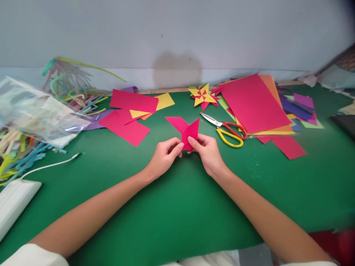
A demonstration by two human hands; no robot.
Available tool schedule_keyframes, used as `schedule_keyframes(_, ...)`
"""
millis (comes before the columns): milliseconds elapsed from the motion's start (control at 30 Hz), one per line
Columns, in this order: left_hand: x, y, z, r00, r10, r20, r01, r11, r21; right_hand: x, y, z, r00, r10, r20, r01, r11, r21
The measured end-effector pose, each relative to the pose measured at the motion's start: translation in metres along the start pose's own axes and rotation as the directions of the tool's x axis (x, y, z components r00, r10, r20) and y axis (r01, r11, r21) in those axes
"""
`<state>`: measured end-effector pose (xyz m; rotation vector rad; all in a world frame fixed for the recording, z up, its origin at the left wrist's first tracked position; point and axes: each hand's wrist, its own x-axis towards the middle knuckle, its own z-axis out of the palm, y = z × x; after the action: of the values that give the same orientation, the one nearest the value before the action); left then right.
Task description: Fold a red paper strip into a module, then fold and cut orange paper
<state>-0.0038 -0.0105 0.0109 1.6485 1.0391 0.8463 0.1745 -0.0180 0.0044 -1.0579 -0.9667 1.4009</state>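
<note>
A folded red paper piece [190,133] with two pointed flaps is held up over the middle of the green table. My left hand [165,155] pinches its lower left edge between thumb and fingers. On the lower right, my right hand [205,150] grips it, the thumb pressed flat on its front and the fingers behind. Just right of the paper lie scissors [227,130] with one red and one yellow handle loop. Behind them sits a folded paper star [203,96] in yellow and red. The back of the held paper is hidden.
Loose red sheets [126,127] and a yellow sheet [165,101] lie at the left. A stack of coloured paper [255,103] is at the right. Far left are a clear plastic bag [41,111], many coloured strips [22,155] and a white device [19,203] with a cable.
</note>
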Motion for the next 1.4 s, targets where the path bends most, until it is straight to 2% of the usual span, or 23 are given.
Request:
schedule_keyframes(233,0.002,-0.001,-0.001,1.0,0.002,0.015,-0.002,1.0,-0.02,0.0,-0.002,0.001,1.0,-0.008,-0.016,0.007,0.998,-0.066)
schedule_keyframes(433,0.0,-0.001,0.0,1.0,-0.001,-0.024,0.001,1.0,-0.005,-0.001,-0.001,0.003,1.0,0.004,-0.022,-0.005,0.999,-0.036)
schedule_keyframes(733,0.002,-0.004,-0.001,0.992,-0.009,-0.127,0.006,1.0,-0.028,0.0,0.005,0.002,0.999,-0.042,0.009,0.043,0.992,-0.118)
schedule_keyframes(900,0.002,-0.004,0.0,0.986,0.008,-0.165,-0.007,1.0,0.011,-0.001,0.006,0.003,0.998,-0.062,-0.018,0.06,0.995,-0.085)
schedule_keyframes(1167,0.004,-0.003,-0.001,0.984,-0.018,-0.178,0.005,0.997,-0.073,-0.001,0.007,0.003,0.997,-0.083,-0.005,0.082,0.989,-0.124)
schedule_keyframes(1400,0.004,-0.005,-0.001,0.982,-0.001,-0.191,-0.018,0.995,-0.097,-0.002,0.008,0.005,0.998,-0.062,0.002,0.062,0.995,-0.075)
